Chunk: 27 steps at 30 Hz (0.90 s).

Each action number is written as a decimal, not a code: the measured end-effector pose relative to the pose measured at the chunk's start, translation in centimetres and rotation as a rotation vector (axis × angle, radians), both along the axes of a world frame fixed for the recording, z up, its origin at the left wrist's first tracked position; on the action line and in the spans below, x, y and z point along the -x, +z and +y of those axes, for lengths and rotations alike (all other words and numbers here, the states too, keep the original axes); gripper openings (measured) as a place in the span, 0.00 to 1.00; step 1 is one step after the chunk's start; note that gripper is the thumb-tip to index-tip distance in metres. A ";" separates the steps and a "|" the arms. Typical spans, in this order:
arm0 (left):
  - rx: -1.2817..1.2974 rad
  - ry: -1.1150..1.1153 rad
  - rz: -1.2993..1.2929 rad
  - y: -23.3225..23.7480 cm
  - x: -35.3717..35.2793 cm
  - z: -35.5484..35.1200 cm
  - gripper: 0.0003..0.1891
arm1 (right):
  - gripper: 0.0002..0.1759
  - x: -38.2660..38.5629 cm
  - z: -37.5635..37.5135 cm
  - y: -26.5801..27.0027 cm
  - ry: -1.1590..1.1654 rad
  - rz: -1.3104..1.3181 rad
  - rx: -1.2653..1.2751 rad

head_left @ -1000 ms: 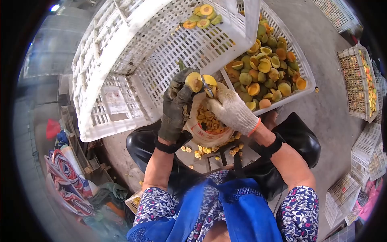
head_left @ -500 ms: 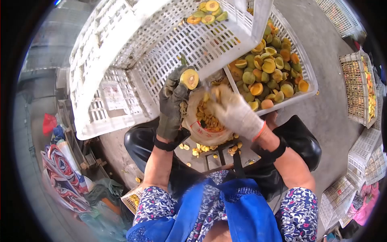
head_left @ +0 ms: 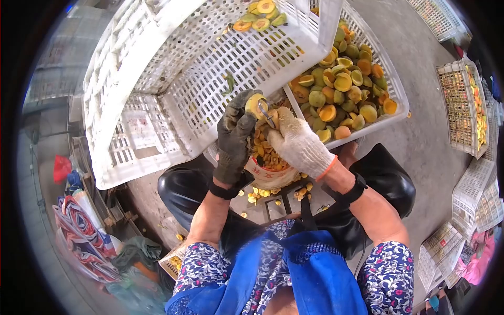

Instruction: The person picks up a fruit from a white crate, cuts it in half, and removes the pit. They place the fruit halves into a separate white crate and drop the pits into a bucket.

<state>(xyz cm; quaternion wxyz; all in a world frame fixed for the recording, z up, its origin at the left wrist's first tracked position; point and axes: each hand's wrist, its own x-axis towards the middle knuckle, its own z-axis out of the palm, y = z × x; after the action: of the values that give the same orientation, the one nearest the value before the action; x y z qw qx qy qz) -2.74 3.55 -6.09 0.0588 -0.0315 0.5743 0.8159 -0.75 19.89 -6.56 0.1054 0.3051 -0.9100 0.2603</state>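
Observation:
My left hand (head_left: 236, 129), in a dark grey glove, is closed around a yellow-green peach half (head_left: 255, 106) with its cut face turned to the right. In a white knitted glove, my right hand (head_left: 300, 142) grips a pitting knife (head_left: 266, 113). Its curved metal blade is at the cut face of the peach half; most of the handle is hidden by the fingers. Below both hands stands a white bucket (head_left: 273, 177) with red marks, holding many peach pits (head_left: 269, 153).
A large white crate (head_left: 202, 113) lies ahead on the left with several peach halves (head_left: 262, 14). Beside it, another white crate (head_left: 401, 105) is filled with hollowed peach halves (head_left: 344, 81). Pits (head_left: 257, 195) lie on the floor. More crates (head_left: 455, 110) stand at the right.
The right hand has moved up and left, and the blade, blurred before, now meets the peach half. The left hand has shifted slightly right and down, still holding the peach half.

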 end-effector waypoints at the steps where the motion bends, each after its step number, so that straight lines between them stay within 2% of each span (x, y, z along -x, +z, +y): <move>1: 0.099 -0.007 -0.025 -0.1 0.0 -0.1 0.25 | 0.07 -0.1 0.0 -0.2 -0.004 0.001 0.000; 4: 0.086 -0.032 0.069 -0.8 0.0 -0.1 0.25 | 0.08 -0.5 -0.3 -0.5 -0.021 -0.009 -0.009; 7: 0.132 -0.047 0.052 -1.2 -0.1 -0.4 0.26 | 0.08 -0.2 -0.3 -0.2 0.002 -0.036 0.015; 9: 0.119 -0.092 0.030 -1.5 -0.1 -0.8 0.26 | 0.12 0.3 0.0 0.4 0.057 -0.532 0.343; 10: 0.107 -0.131 0.015 -1.6 0.0 -0.9 0.27 | 0.12 0.4 0.0 -0.1 0.055 -0.532 0.345; 12: 0.043 -0.174 -0.019 -2.0 0.3 -1.0 0.27 | 0.16 0.2 -0.3 -1.1 0.041 -0.627 0.504; 14: -0.028 -0.218 -0.043 -2.1 0.6 -0.8 0.27 | 0.16 -0.1 -0.1 -0.8 0.004 -0.595 0.442; 16: -0.276 -0.194 -0.200 -0.5 0.8 0.2 0.28 | 0.16 -0.4 -0.2 -0.6 -0.032 -0.568 0.377; 17: -0.235 -0.106 -0.268 0.7 0.7 1.2 0.24 | 0.16 -0.5 -0.4 -0.6 -0.027 -0.532 0.385; 20: -0.173 -0.019 -0.249 -0.2 0.9 1.6 0.23 | 0.15 -0.6 -0.3 -1.7 0.035 -0.466 0.401; 22: -0.144 0.010 -0.307 0.8 1.1 2.4 0.23 | 0.15 0.1 0.0 -0.6 0.079 -0.430 0.414; 24: -0.065 -0.157 -0.083 0.1 1.5 2.2 0.24 | 0.14 0.4 0.7 1.2 0.038 -1.077 0.618; 25: -0.066 -0.161 -0.091 -0.5 1.5 1.9 0.24 | 0.15 0.4 0.9 1.2 0.015 -1.298 0.674; 27: -0.265 -0.367 -0.030 -1.1 1.8 1.4 0.24 | 0.15 0.3 1.0 0.7 0.094 -1.346 0.749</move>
<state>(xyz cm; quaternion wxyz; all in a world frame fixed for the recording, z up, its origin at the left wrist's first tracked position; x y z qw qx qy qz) -4.58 4.97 -7.18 0.2184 0.0692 0.4572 0.8594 -1.07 20.92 -5.86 -0.3857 0.0633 -0.6154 0.6845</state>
